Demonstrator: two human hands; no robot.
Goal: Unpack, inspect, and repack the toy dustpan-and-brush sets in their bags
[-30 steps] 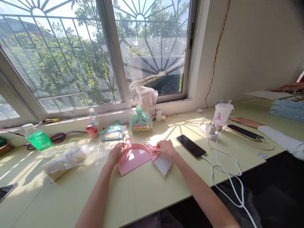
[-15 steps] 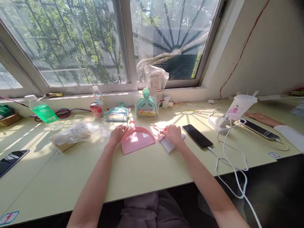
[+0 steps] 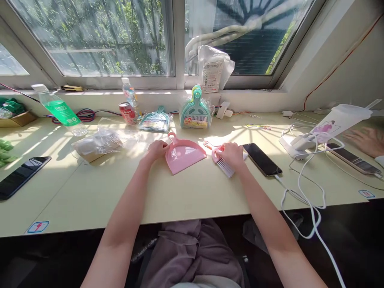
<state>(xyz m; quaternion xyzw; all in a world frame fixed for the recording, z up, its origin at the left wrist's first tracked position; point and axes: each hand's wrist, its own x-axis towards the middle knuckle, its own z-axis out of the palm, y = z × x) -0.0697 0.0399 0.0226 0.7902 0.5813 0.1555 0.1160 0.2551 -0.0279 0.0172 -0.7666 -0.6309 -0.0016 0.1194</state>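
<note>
A pink dustpan lies on the pale table, its handle pointing toward the window. My left hand grips its left edge near the handle. To the right, a small pink hand brush with pale bristles lies with its handle pointing away from me. My right hand is closed on the brush's right side, hiding part of its head. Behind the dustpan stand a wrapped teal dustpan-and-brush set and a taller bundle of teal dustpans in clear plastic.
A phone with a white cable lies right of the brush. Farther right are a tilted cup, another phone and another person's hand. Leftward are a wrapped package, a soda can, a green bottle and a phone.
The view has tilted down and shifted a little left. Both my hands stay on the dustpan and brush. The other person's hand at the right has moved and looks blurred.
</note>
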